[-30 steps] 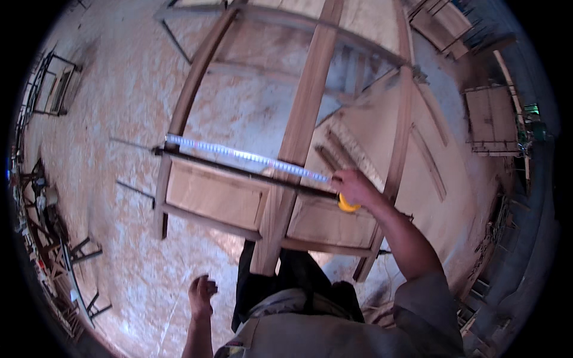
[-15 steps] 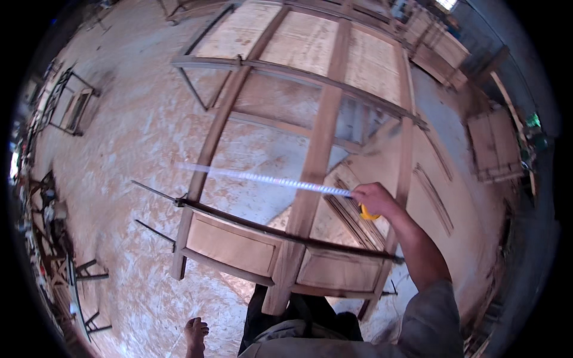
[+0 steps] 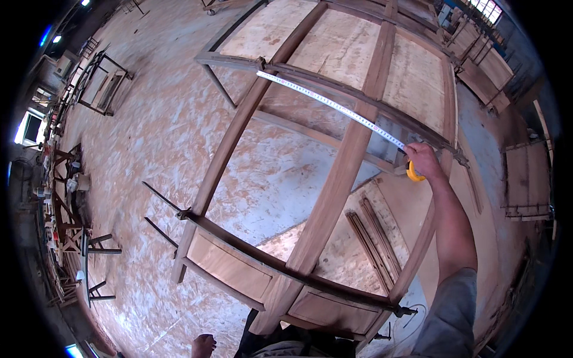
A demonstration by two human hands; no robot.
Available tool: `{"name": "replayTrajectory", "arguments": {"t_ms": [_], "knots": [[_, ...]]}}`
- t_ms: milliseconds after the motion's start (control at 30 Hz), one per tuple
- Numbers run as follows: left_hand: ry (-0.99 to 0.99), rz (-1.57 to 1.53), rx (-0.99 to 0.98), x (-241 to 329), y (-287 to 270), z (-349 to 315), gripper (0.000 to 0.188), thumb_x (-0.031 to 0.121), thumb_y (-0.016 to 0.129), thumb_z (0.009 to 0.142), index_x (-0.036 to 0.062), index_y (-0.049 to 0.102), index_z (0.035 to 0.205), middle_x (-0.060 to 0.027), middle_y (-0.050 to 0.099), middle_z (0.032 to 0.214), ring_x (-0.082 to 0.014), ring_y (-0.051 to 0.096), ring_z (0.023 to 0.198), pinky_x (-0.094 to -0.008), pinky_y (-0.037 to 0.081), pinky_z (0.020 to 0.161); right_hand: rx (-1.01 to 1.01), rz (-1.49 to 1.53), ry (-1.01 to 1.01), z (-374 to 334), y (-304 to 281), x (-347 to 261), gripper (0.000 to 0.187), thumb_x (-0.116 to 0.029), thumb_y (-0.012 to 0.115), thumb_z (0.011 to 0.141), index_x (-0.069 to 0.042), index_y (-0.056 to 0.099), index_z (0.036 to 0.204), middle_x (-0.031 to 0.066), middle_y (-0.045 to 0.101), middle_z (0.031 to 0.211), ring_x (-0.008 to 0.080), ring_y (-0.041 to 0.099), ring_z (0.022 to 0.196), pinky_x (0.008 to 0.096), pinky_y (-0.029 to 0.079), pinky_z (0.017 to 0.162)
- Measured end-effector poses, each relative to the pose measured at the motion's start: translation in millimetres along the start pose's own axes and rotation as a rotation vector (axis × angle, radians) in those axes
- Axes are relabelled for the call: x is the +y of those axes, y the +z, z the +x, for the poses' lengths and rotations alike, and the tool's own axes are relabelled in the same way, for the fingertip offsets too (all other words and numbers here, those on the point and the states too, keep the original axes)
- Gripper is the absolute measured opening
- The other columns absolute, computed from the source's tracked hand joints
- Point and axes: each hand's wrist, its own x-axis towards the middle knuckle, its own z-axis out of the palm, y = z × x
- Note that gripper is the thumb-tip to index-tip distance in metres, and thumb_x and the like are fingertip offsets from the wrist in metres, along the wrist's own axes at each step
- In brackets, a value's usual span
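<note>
The floor extended beneath the wooden frame, whose long rails ran away from the person. A near bar clamp and a far bar clamp crossed the rails. Pale panels filled the section beyond the far bar clamp; a smaller panel sat on the near side, left of the centre rail. Loose strips lay lower down, seen through the opening right of the centre rail.

The tape blade had shifted from alongside the near bar clamp, past the middle of the opening, to just beside the far bar clamp. This change appeared to transfer the span check from the near end of the opening to its far end. The free end of the blade was at the left rail; contact there could not be determined.

The right hand was clamped around the yellow tape case, near the right rail. The case projected below the fingers, and the blade ran out from the grip toward the upper left. The left hand was at the lower edge, well apart from the tape, fingers curled; whether they were fully closed could not be determined.
</note>
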Motion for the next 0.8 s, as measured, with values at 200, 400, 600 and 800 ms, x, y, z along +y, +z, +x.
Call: {"name": "replayTrajectory", "arguments": {"t_ms": [200,400,600,800], "knots": [[0.034,0.128,-0.023,40,5,-21,0.027,0.021,0.055,0.094,-0.0039,0.060,0.105,-0.0109,0.066,0.079,-0.0166,0.061,0.065,-0.0296,0.050,0.059,0.107,-0.177,-0.003,15,-13,10,0.028,-0.031,0.058,0.091,-0.004,0.066,0.092,0.0188,0.063,0.081,0.0351,0.062,0.077,0.0430,0.047,0.068],[0.068,-0.018,-0.087,31,3,-16,0.027,0.018,0.052,0.095,-0.0007,0.060,0.112,-0.0114,0.066,0.086,-0.0169,0.063,0.070,-0.0279,0.052,0.059,0.235,-0.452,-0.015,30,-7,13,0.027,-0.039,0.055,0.091,-0.015,0.066,0.093,0.0105,0.064,0.095,0.0337,0.062,0.090,0.0468,0.050,0.074],[0.044,-0.044,-0.095,31,3,-17,0.026,0.019,0.052,0.096,0.0000,0.059,0.113,-0.0109,0.066,0.087,-0.0159,0.063,0.072,-0.0256,0.051,0.059,0.268,-0.450,0.004,29,4,22,0.025,-0.039,0.055,0.091,-0.017,0.065,0.096,0.0082,0.062,0.096,0.0318,0.062,0.090,0.0462,0.051,0.074],[0.009,-0.033,-0.087,41,5,-24,0.026,0.017,0.053,0.095,0.0005,0.059,0.114,-0.0096,0.066,0.086,-0.0149,0.062,0.070,-0.0243,0.050,0.058,0.268,-0.452,-0.024,33,10,30,0.024,-0.038,0.056,0.090,-0.017,0.066,0.094,0.0087,0.061,0.094,0.0321,0.062,0.090,0.0461,0.051,0.073]]}}
